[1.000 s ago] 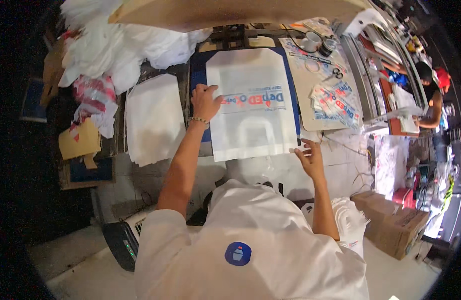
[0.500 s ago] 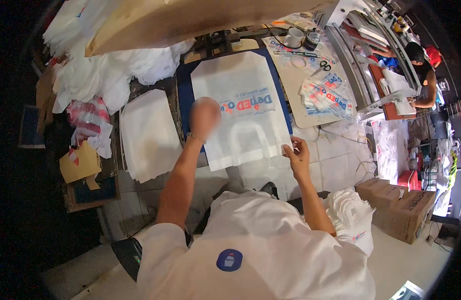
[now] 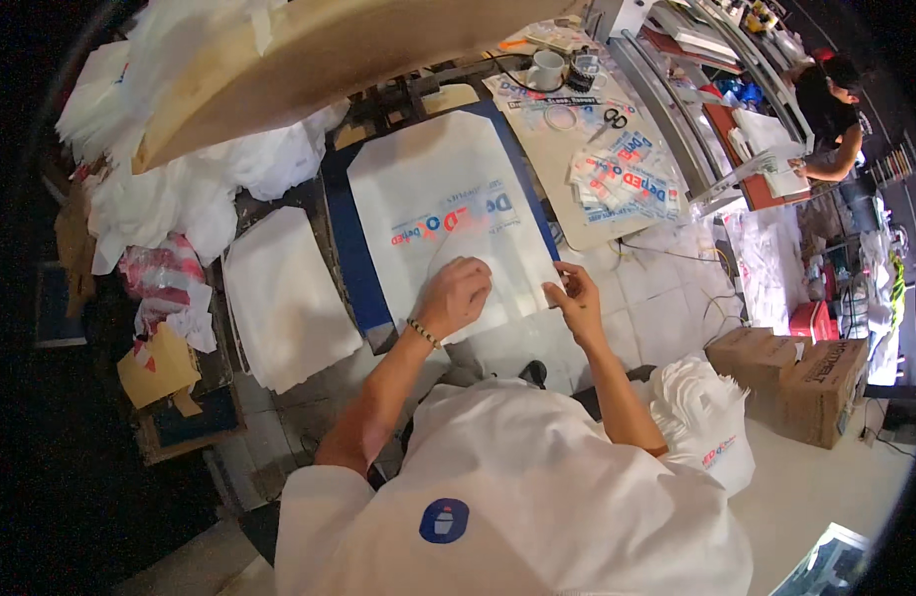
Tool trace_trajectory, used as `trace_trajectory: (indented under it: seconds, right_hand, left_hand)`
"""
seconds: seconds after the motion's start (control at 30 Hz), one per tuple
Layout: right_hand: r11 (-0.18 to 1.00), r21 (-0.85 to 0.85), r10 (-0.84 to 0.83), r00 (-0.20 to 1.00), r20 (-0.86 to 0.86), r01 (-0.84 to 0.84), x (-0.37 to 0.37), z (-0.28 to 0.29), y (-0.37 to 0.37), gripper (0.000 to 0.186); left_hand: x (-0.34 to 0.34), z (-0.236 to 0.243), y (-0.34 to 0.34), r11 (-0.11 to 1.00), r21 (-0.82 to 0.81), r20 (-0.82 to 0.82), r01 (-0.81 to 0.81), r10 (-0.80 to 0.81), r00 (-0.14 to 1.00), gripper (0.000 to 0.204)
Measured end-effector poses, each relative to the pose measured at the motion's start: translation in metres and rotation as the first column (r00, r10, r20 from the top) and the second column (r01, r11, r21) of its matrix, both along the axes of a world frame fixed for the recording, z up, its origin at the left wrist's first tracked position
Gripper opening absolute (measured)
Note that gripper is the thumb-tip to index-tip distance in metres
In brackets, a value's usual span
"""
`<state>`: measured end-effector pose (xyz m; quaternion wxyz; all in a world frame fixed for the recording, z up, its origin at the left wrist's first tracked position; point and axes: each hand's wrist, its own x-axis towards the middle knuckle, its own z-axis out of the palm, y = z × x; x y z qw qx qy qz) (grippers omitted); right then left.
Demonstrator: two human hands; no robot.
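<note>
A white fabric bag (image 3: 418,174) with blue and red print lies flat on a dark blue press bed (image 3: 347,253) in front of me. My left hand (image 3: 458,296), with a beaded bracelet at the wrist, is closed over the lower middle of the bag. It pinches a thin clear film (image 3: 470,246) that curves up over part of the print. How far the film still clings to the bag I cannot tell. At the bag's lower right corner, my right hand (image 3: 574,298) pinches the edge between thumb and fingers.
White blank pieces (image 3: 284,298) are stacked on the left, beside a heap of white fabric (image 3: 190,199). A large tan panel (image 3: 329,65) overhangs the far side. Printed film pieces (image 3: 627,179), scissors (image 3: 610,121) and a mug (image 3: 545,72) lie on the right board. A co-worker (image 3: 825,119) stands far right.
My left hand has come back toward me and right from the bag's left part, now lifting clear film. My right hand stays at the corner. The view has shifted slightly.
</note>
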<state>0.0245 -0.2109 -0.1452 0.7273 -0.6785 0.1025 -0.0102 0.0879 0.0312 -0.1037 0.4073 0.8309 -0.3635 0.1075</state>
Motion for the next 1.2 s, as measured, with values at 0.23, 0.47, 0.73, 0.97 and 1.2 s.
trace_trajectory:
  seconds: [0.23, 0.47, 0.73, 0.97, 1.2]
  right_hand:
    - [0.992, -0.107, -0.047, 0.978, 0.202, 0.069, 0.042, -0.024, -0.024, 0.029]
    - [0.806, -0.541, 0.408, 0.889, 0.209, -0.243, 0.154, 0.013, 0.008, 0.058]
    - [0.9, -0.216, -0.271, 0.874, 0.404, 0.379, -0.064, 0.065, -0.164, 0.059]
    - [0.114, -0.188, -0.911, 0.178, 0.371, 0.976, -0.341, 0.04, -0.278, 0.057]
    - [-0.372, 0.215, -0.876, -0.418, 0.239, 0.903, -0.455, -0.07, -0.297, 0.084]
  left_hand:
    - [-0.084, 0.02, -0.025, 0.921, -0.143, -0.561, 0.363, -0.378, 0.736, 0.011]
    - [-0.124, -0.071, -0.011, 0.844, 0.449, -0.576, 0.294, 0.022, 0.817, 0.038]
    - [-0.095, -0.094, -0.021, 0.798, 0.399, -0.722, 0.452, -0.03, 0.691, 0.038]
    - [-0.093, -0.103, -0.065, 0.667, 0.386, -0.767, 0.638, -0.152, 0.623, 0.036]
    - [-0.1, -0.037, -0.14, 0.631, 0.448, -0.738, 0.633, -0.139, 0.66, 0.037]
